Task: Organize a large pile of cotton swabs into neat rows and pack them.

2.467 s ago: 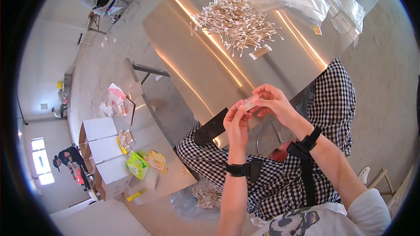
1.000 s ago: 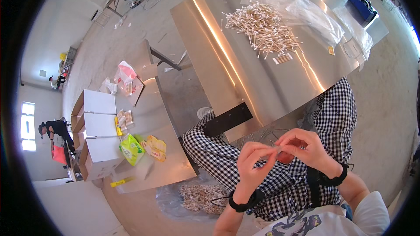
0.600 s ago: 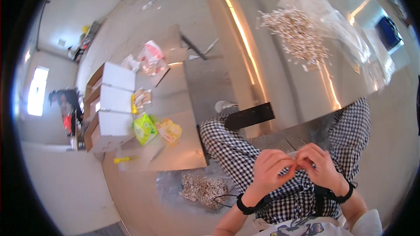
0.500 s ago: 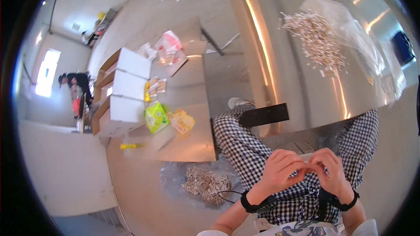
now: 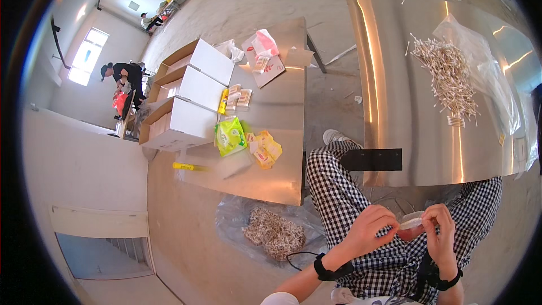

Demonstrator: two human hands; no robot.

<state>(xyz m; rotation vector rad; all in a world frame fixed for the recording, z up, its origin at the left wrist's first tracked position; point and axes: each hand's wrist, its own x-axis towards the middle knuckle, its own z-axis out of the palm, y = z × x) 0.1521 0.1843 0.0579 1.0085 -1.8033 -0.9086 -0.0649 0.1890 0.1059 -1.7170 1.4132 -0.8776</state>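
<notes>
Above my lap, my left hand [image 5: 371, 229] and my right hand [image 5: 441, 230] pinch the two sides of a small translucent pouch with a whitish edge [image 5: 412, 220]. It bows open between them, and the fingertips of both hands are closed on it. Beyond my knees, a loose pile of cotton swabs [image 5: 446, 76] lies on the metal table [image 5: 412, 130]. At the near end of the pile, several swabs sit side by side in a neat row [image 5: 456, 121]. A large clear plastic bag [image 5: 491, 73] spreads along the pile's right side.
White cartons [image 5: 206, 85] stand on the left metal table [image 5: 276, 164], with a green packet [image 5: 230, 136], yellow packets [image 5: 265, 149] and a yellow tube [image 5: 189, 166]. More swabs [image 5: 275, 234] lie in plastic on the floor. A black bracket [image 5: 372, 160] juts out by my left knee. Another person [image 5: 129, 82] stands far left.
My hands have drawn apart, and the pouch between them now shows, bowed open. The whole view has shifted, so the tables appear farther right.
</notes>
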